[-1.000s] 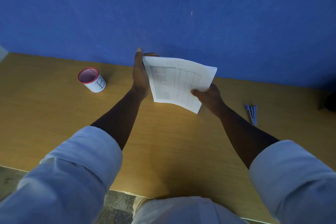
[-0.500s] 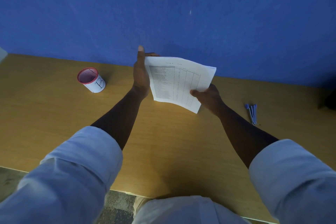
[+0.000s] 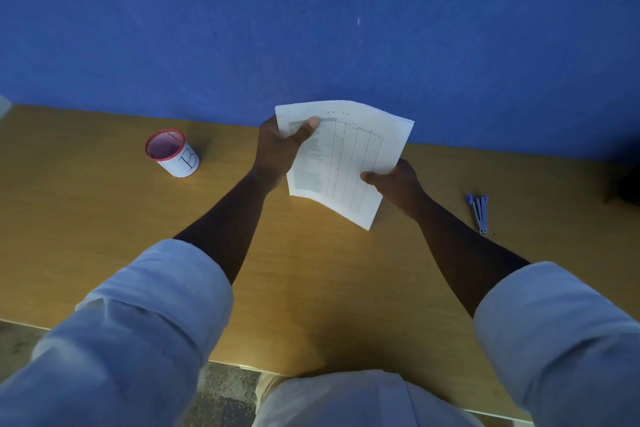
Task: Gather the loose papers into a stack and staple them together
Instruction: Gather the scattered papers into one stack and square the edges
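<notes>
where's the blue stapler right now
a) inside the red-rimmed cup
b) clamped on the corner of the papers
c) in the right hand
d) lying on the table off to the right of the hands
d: the blue stapler lies on the table, apart from the right hand, which holds the papers together with the left hand.

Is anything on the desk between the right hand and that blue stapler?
Nothing visible. The right hand grips the papers; only bare desk lies between it and the blue stapler.
</notes>
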Tool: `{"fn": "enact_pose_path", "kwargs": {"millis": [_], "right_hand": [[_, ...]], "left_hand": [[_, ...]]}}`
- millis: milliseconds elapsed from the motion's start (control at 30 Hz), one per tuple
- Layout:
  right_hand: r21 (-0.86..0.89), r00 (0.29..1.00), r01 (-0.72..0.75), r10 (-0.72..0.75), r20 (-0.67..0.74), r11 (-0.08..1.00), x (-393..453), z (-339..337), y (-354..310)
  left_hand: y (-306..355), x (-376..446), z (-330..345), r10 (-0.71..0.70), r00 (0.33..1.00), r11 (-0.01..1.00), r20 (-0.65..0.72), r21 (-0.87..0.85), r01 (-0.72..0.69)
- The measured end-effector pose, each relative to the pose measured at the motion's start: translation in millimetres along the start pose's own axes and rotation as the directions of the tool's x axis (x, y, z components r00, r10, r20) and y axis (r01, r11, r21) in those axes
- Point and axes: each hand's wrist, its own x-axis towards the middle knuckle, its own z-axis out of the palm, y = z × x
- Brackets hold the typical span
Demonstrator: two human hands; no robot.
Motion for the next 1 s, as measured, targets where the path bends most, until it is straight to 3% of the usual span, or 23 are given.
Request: {"fn": "enact_pose_path", "kwargs": {"millis": [300,467,633,833,1000], "right_hand": [[0.113,0.988,-0.103,0.089,0.123,0.988,-7,-15,21],[0.269,0.976,-0.158,0.108,0.190,0.950,-8,-26,29],[0.307,0.959,-0.227,0.158,0.234,0.924,-3,-31,37],[0.337,0.948,-0.267,0.183,0.262,0.903,-4,-34,40],[0.405,0.964,-0.261,0.212,0.162,0.877,6,-44,49]], "left_hand": [[-4,5,1,0.027,0.993,0.983,0.112,0.176,-0.046],[-13,2,0,-0.115,0.970,0.985,0.213,0.152,0.083],[-21,0,4,-0.191,0.947,0.972,0.259,0.186,0.146],[-22,2,14,-0.199,0.952,0.964,0.231,0.222,0.147],[-27,5,21,-0.271,0.933,0.916,0.236,0.362,0.174]]}}
